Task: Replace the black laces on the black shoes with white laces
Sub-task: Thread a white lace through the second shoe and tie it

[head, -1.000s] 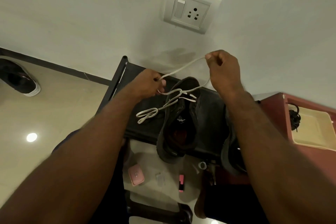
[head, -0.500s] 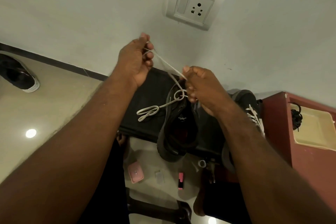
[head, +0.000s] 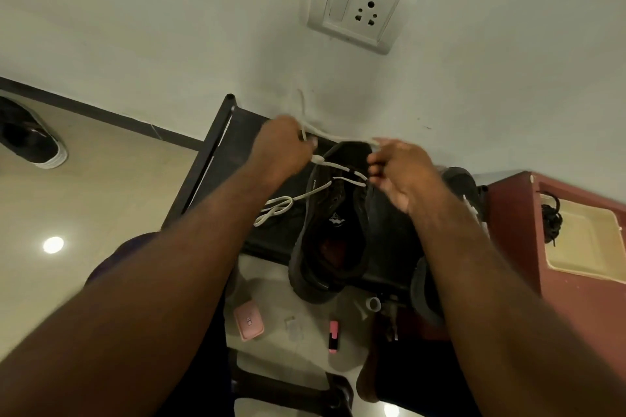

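Left hand (head: 283,145): curled tight round the white lace (head: 325,136), above the table's far edge, close to the wall.
White lace: one strand ran between the two hands. Lower rows crossed the eyelets, and a slack loop lay on the black table (head: 389,234), left of the shoe.
Black shoe (head: 333,247): on the table, below and between the hands. Its long axis ran from the wall toward the person, with the heel overhanging the near edge.
Right hand (head: 399,176): apart from the left, fingers loosely spread. The strand reached its fingertips, but blur hid any pinch.
Nearer hand: the open eyelets sat just under the right hand, so it looked better placed for threading.
Second shoe (head: 457,179): toward the table's right edge, showing white lacing.
Black laces (head: 551,220): bundled in the cream tray (head: 592,240).
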`<state>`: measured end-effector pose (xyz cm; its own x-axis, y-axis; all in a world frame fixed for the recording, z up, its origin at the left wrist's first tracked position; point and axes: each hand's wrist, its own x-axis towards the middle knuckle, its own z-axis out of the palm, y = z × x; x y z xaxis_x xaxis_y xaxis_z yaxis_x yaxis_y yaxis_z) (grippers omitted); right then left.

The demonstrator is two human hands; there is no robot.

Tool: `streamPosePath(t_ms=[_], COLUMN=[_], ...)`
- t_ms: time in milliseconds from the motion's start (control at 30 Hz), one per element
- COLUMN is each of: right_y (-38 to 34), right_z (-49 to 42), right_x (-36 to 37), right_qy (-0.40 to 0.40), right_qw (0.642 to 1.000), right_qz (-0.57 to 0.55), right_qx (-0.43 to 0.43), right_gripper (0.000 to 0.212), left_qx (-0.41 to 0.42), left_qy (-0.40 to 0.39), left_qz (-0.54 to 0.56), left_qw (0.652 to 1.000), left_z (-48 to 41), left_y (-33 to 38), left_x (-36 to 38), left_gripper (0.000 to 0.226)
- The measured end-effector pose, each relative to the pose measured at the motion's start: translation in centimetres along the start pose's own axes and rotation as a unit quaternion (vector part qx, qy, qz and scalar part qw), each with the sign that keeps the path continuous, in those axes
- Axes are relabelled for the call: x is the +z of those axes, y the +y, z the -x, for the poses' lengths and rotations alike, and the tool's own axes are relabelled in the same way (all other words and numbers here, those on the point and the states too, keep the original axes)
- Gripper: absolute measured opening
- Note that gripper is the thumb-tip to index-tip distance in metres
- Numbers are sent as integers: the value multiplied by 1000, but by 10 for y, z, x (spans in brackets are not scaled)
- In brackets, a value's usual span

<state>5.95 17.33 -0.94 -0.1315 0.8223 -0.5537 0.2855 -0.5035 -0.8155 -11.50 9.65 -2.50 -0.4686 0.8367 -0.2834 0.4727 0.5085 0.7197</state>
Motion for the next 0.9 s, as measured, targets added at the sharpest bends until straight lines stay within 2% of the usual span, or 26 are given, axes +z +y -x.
streamPosePath(t_ms=[67,167,233,300,333,367,433,500,533,600,700,900], right_y=[4,-2,-7,-10,-11,-11,-7,1,5,7,6,-1], right_z=[1,0,-7,-19,-22,-24,-25,-27,-28,-30,-30,-31], right_x=[5,8,7,3,1,-1,-1,3,6,10,11,16], right_qy=[-79,-144,-108,-63,-70,-99,-154,-139,-119,-102,-120,-137], right_qw=[992,984,989,987,985,985,988,983,982,984,982,967], right_qz=[-71,-83,-92,-148,-158,-140,-14,118,145,141,143,215], right_qx=[62,57,32,18,21,31,26,-12,-24,-22,-8,-18], right_gripper=[26,19,22,23,21,18,15,11,9,7,4,1], left_qx=[-63,-51,-40,-17,-5,3,-4,-16,-25,-48,-64,-91], left_qy=[-78,-68,-31,-9,-4,5,17,20,22,26,20,-4], left_qz=[40,53,18,25,36,46,58,81,93,108,92,86], left_qw=[994,995,999,1000,999,999,998,996,995,993,994,992], left_z=[11,16,19,25,28,29,25,20,18,18,24,39], left_y=[-3,-4,-2,1,2,4,3,0,-1,0,-1,-8], left_x=[18,34,39,44,47,49,54,53,53,53,58,68], left_gripper=[17,16,18,19,20,22,26,41,52,53,32,40])
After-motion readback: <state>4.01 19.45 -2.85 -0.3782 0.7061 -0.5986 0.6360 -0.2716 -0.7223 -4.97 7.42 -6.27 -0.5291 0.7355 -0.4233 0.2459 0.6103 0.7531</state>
